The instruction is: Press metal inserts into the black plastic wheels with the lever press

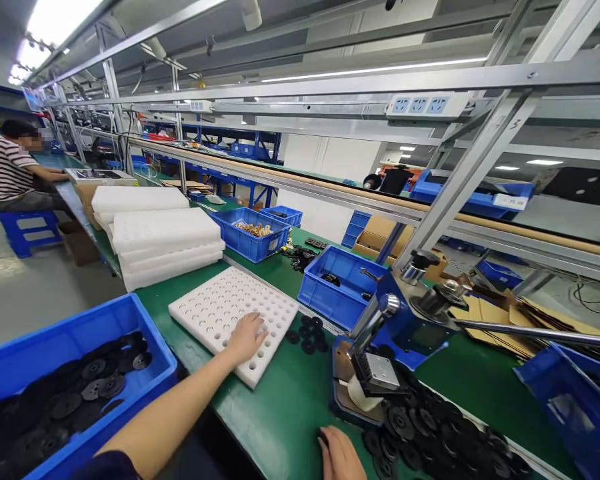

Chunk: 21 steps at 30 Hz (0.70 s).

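Head view: left hand (247, 339) is resting toward tray's (193, 319) near corner; black discs (427, 427) are lying right of right hand (341, 455); finger closure unclear.

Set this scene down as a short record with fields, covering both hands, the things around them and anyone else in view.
Left hand: left hand resting on a white perforated foam tray
Right hand: right hand low over the green benchtop; something dark at its fingertips, too small to identify
Machine: hand-lever press, ahead of the right hand
Loose parts: pile of black discs beside the press
Left side: large blue bin holding black discs
Beyond tray: stacked white foam
Other people: seated person in striped top, far left
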Tool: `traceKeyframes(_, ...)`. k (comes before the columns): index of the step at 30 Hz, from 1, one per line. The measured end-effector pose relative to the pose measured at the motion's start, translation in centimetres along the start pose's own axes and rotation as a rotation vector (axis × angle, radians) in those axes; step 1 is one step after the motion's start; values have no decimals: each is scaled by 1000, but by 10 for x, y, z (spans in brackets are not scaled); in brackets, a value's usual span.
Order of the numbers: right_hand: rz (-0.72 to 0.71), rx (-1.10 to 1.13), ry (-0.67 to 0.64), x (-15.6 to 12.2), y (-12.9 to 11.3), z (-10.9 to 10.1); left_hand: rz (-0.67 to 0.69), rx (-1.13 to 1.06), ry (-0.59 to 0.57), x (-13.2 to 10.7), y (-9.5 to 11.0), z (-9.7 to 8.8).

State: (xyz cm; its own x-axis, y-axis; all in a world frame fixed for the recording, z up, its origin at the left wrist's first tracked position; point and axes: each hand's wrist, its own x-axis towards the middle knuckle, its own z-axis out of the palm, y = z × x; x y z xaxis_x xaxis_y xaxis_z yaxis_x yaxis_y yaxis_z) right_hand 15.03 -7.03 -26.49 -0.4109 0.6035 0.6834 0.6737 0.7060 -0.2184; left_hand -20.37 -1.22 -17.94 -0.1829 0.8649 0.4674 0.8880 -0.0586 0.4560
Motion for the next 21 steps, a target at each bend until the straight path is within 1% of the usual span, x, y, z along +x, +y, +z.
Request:
traceKeyframes(2,-57,13,-25,5,-9,-7,-8,5,-20,0,2,-9)
traceKeyframes(3,-57,20,-38,9,-14,-11,-13,9,-29,0,3,-14)
traceKeyframes(6,10,64,-47,17,-31,-21,-30,36,-54,1,6,-23)
traceKeyframes(9,51,140,-45,22,-45,-27,-41,75,-79,1,9,-27)
traceKeyframes(11,75,184,-67,26,-51,-31,-55,103,-80,1,11,-29)
traceKeyframes(13,105,224,-85,30,-53,-36,-80,135,-60,0,11,-36)
traceKeyframes(15,128,277,-89,34,-52,-41,-162,197,3,-2,8,-49)
traceKeyframes(18,171,359,-93,40,-51,-46,-361,309,96,-10,0,-75)
traceKeyframes(19,189,378,-97,41,-51,-48,-409,330,107,-14,-3,-84)
traceKeyframes(21,223,408,-111,44,-51,-50,-436,335,102,-20,-6,-97)
